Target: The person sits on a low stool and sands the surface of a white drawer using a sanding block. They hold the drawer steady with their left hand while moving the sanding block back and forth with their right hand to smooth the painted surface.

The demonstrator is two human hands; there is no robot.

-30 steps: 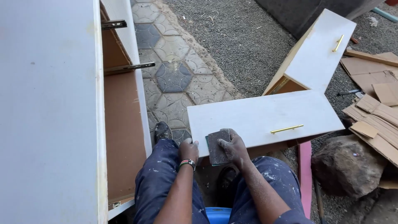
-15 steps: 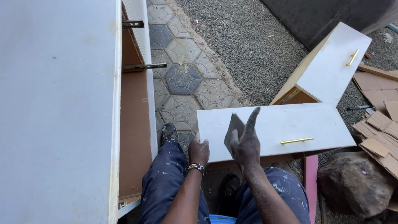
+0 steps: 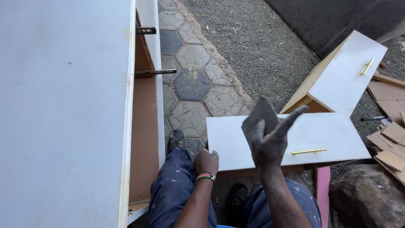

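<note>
Your biggest neighbour is the white cabinet (image 3: pixel 63 109), filling everything left of the drawer front, its open side showing brown inner board and two dark metal runners (image 3: pixel 155 71) that stick out toward the paving. The white drawer front (image 3: pixel 337 139) lies flat across your knees, long axis running left to right, with its slim brass handle (image 3: pixel 309 151) lying along that same axis near the edge closest to you, toward the right end. Beyond the drawer front's far right corner a second white drawer (image 3: pixel 350 78) sits tilted, and its own brass handle (image 3: pixel 368 66) points up and away. Right of the drawer front lie cardboard scraps (image 3: pixel 392 143), and below its right end a rough stone (image 3: pixel 367 198) sits on the ground. Free room lies beyond the drawer front's far edge, on the hexagon paving (image 3: pixel 192 84) and gravel (image 3: pixel 261 46). Your left hand (image 3: pixel 206 162) is curled into a loose fist, knuckles resting on the drawer front's near left edge. Your right hand (image 3: pixel 270 141) is raised above the middle of the drawer front, thumb pinching a dark grey sheet of sandpaper (image 3: pixel 259 116) while the forefinger points up and right; the sheet stands nearly upright, lifted off the surface.
</note>
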